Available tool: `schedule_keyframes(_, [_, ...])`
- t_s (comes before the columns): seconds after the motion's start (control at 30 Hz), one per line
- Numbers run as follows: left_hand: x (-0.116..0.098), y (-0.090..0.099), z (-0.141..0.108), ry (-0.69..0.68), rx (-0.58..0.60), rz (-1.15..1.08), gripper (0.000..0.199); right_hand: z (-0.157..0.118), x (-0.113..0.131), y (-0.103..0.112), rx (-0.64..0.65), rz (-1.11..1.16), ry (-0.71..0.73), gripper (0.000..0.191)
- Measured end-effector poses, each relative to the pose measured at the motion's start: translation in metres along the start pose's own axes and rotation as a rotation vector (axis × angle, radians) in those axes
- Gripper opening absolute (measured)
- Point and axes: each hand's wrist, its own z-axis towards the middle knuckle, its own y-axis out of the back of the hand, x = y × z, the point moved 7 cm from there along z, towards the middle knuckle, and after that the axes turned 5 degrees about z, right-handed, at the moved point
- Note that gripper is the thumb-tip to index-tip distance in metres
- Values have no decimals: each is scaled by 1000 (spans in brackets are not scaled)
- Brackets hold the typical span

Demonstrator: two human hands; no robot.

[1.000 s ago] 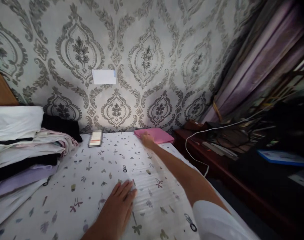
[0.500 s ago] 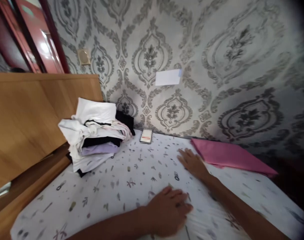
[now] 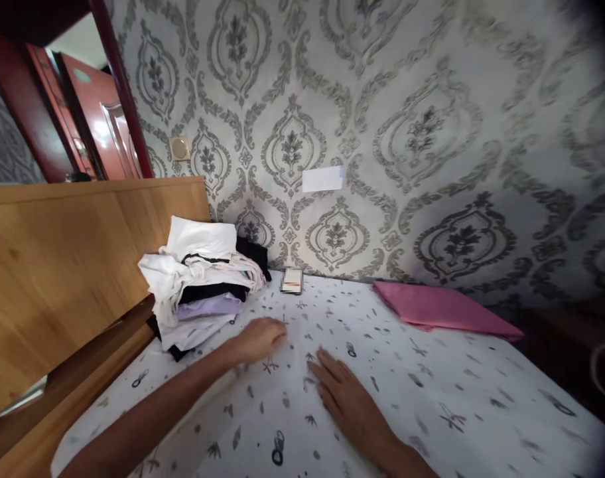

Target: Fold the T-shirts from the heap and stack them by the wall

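Note:
A white sheet (image 3: pixel 392 398) with small printed figures covers the bed surface. My left hand (image 3: pixel 261 338) is over its middle, slightly blurred, with the fingers curled and bent down; whether they pinch anything is hidden. To its right my right hand (image 3: pixel 345 398) lies flat on the sheet, fingers stretched out and holding nothing. A pile of clothes (image 3: pixel 207 279), white, black and lilac, sits at the back left. Near the wall rests a small pixelated box (image 3: pixel 292 281). A folded pink cloth (image 3: pixel 442 307) lies at the back right.
A wooden board (image 3: pixel 93 245) stands along the left side. Behind the bed rises a patterned wall (image 3: pixel 397 86) with a white paper strip (image 3: pixel 322 179) and a square switch (image 3: pixel 180 148). A red door (image 3: pixel 96 113) shows at the upper left.
My left hand has moved forward and left over the sheet, its fingers now more curled. My right hand has come back toward me and left, away from the pink cloth. The view has shifted slightly.

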Motion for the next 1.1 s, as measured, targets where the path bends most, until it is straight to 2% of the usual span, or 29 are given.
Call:
schedule_keyframes(0.1, [48,32,22,115,-87,124,22,-1,10,4,-19,-30,10,42])
schedule_keyframes(0.23, [104,81,61,177,-163,200,25,2,10,9,-23,-5,-12,40])
schedule_keyframes(0.3, [127,99,68,194,-174,212,26,1,10,11,-26,30,-13,41])
schedule_keyframes(0.37, [142,108,65,191,-179,210,27,1,10,11,-20,52,-13,41])
schedule_keyframes(0.47, [145,104,41,147,-200,229,29,1,9,8,-4,57,-22,41])
schedule_keyframes(0.57, [137,82,10,124,-179,360,26,1,9,7,-5,61,-29,40])
schedule_keyframes(0.67, [139,65,-16,156,-155,493,23,2,10,8,3,76,-35,40])
schedule_keyframes(0.73, [144,64,-31,163,-170,523,28,2,11,8,27,73,-38,40])
schedule_keyframes(0.83, [153,74,-54,152,-241,531,36,3,12,9,48,68,-42,41])
schedule_keyframes(0.9, [151,76,-70,116,-277,541,36,4,11,9,35,73,-45,40])
schedule_keyframes(1.03, [133,46,-92,-1,-134,548,28,6,12,10,14,74,-34,40])
schedule_keyframes(1.1, [128,33,-95,24,-97,592,28,6,13,10,21,65,-33,41])
